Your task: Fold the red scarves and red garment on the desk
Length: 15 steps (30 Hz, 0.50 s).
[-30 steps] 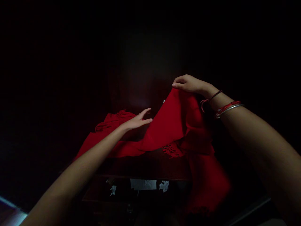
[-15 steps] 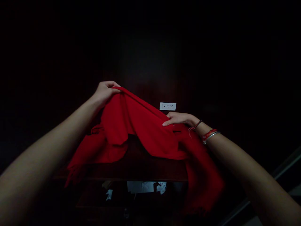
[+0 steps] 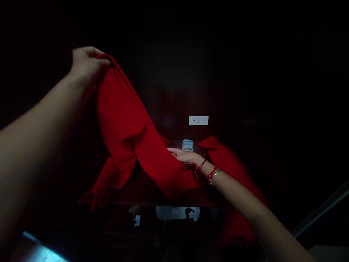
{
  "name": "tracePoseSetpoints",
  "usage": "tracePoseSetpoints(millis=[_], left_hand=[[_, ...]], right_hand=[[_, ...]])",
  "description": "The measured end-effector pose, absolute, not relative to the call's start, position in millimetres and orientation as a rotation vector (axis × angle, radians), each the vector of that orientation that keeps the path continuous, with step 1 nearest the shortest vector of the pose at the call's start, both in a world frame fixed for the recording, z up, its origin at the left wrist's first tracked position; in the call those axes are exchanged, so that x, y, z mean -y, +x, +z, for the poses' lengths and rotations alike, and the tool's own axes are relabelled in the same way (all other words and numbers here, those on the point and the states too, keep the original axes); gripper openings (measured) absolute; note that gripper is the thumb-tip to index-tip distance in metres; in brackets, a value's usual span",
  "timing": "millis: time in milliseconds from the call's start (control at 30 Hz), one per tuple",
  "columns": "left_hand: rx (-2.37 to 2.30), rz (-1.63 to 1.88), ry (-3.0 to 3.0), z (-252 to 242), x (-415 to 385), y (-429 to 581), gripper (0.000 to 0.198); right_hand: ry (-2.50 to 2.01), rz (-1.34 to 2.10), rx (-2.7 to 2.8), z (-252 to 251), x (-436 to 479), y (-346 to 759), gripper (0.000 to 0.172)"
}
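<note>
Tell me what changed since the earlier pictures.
The left hand took hold of the red cloth and lifted part of it up leftward; the right hand moved down and left, its grip unclear. A phone came into view. The papers below stayed put.

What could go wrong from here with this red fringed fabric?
The red fringed fabric, held high in the left hand, might sweep against the white rectangular phone with a lit screen, close to the right hand. Its end hanging at the right of the dark reddish table might drag it downward. The red-and-silver bracelets might snag the fabric.
</note>
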<state>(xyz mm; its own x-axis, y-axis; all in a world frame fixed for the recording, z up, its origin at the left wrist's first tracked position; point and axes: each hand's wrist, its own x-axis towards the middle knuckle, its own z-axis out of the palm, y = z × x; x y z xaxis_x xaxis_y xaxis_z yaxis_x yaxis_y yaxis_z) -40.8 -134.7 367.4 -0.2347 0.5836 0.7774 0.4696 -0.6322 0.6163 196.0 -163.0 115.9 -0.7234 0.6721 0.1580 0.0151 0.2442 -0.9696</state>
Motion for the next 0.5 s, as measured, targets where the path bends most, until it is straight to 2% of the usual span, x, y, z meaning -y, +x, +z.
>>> tracePoseSetpoints(millis=[100, 133, 200, 267, 300, 400, 433, 500], left_hand=[[-1.381, 2.024, 1.863, 364, 129, -48, 0.036], [-1.418, 2.015, 1.855, 362, 127, -51, 0.036], [-1.492, 1.970, 1.850, 358, 123, -56, 0.035], [-1.582, 1.913, 1.852, 354, 117, -64, 0.034], [-1.627, 1.897, 1.846, 351, 114, -68, 0.034], [-1.735, 1.836, 1.844, 339, 102, -80, 0.033], [-1.755, 1.812, 1.840, 334, 97, -83, 0.033], [-1.799, 1.786, 1.861, 324, 87, -89, 0.032]], right_hand=[[-0.790, 1.460, 2.354, 106, 169, 205, 0.012], [-0.920, 1.327, 2.478, 107, 170, 212, 0.008], [-1.273, 0.787, 2.525, 119, 172, 233, 0.003], [-1.581, 0.048, 2.195, 147, 174, 262, 0.006], [-1.631, -0.116, 2.047, 166, 176, 278, 0.005], [-1.638, -0.420, 1.715, 231, 183, 323, 0.021], [-1.548, -0.596, 1.558, 249, 187, 334, 0.021], [-1.441, -0.766, 1.594, 275, 193, 350, 0.017]])
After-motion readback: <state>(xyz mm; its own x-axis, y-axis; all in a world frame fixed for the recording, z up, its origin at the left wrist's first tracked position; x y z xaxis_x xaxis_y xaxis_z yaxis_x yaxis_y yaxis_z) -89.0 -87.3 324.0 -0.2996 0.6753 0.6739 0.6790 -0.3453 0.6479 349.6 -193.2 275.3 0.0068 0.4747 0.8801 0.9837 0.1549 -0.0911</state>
